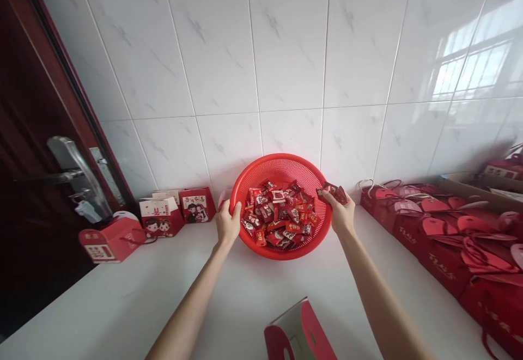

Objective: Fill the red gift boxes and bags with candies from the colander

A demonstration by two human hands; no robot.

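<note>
Probably to steady it, the left hand (229,224) gripped the left rim of the red basket (281,255), whose wall kept a heap of wrapped sweets (281,213) together. The right hand (342,212) was closed around a few sweets (333,191) at the right rim. Both forearms stretched forward, spread apart, with an open-topped box (320,335) between them, seemingly placed for easy reach.
</note>
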